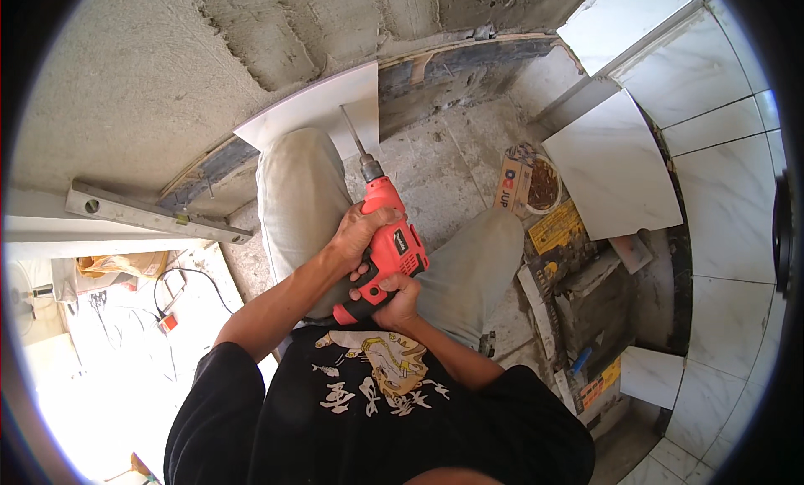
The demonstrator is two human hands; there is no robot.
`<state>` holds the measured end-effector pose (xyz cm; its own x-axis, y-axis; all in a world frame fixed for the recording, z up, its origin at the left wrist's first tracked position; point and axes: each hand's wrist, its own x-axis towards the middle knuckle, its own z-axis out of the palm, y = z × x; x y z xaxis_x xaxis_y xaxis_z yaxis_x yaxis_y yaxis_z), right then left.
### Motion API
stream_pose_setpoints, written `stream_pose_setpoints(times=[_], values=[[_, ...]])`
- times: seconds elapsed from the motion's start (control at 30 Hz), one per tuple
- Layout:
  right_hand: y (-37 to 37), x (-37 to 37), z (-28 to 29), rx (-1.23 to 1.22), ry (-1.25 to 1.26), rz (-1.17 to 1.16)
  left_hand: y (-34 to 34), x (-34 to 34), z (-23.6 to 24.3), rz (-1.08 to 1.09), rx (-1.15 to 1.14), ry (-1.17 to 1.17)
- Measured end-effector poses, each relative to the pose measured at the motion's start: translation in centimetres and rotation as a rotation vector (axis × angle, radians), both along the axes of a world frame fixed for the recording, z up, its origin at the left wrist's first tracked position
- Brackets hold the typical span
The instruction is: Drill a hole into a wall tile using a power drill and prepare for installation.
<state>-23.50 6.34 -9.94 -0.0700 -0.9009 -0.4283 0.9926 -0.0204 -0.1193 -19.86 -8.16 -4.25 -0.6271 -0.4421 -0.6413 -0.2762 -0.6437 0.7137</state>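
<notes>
A red and black power drill (394, 249) with a long thin bit lies across the space between my knees, its chuck pointing away from me. My left hand (358, 240) wraps round the drill's body behind the chuck. Lower down, my right hand (397, 299) is closed on the black handle. The bit's tip meets the picture of a white tile (362, 100) standing against the wall beyond my left knee; whether it touches the surface I cannot tell.
A metal level bar (151, 210) rests at the left. White marbled tiles (615, 167) lean and line the right wall. A small carton (512, 183) and a tub of brown bits (546, 188) stand on the dusty floor. Opened tile boxes (556, 227) lie nearer me on the right.
</notes>
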Motion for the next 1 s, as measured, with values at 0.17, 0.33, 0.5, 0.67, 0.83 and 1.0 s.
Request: stream_pose_setpoints(times=[0.17, 0.33, 0.5, 0.67, 0.83, 1.0], values=[[0.1, 0.1, -0.3, 0.010, 0.002, 0.002, 0.1, -0.2, -0.3, 0.041, -0.017, 0.019], [0.1, 0.0, 0.1, 0.056, -0.024, -0.011, 0.1, -0.1, -1.6, 0.081, -0.013, 0.053], [0.0, 0.2, 0.0, 0.064, -0.025, -0.042, 0.1, -0.2, -2.2, 0.091, -0.014, 0.076], [0.0, 0.1, 0.2, 0.041, -0.018, -0.020, 0.0, -0.1, -1.7, 0.079, -0.021, 0.069], [0.1, 0.2, -0.2, 0.012, -0.003, 0.007, -0.1, -0.1, -0.6, 0.043, -0.010, 0.013], [0.0, 0.3, 0.3, 0.033, 0.013, -0.011, 0.0, -0.1, -0.4, 0.045, -0.015, 0.020]])
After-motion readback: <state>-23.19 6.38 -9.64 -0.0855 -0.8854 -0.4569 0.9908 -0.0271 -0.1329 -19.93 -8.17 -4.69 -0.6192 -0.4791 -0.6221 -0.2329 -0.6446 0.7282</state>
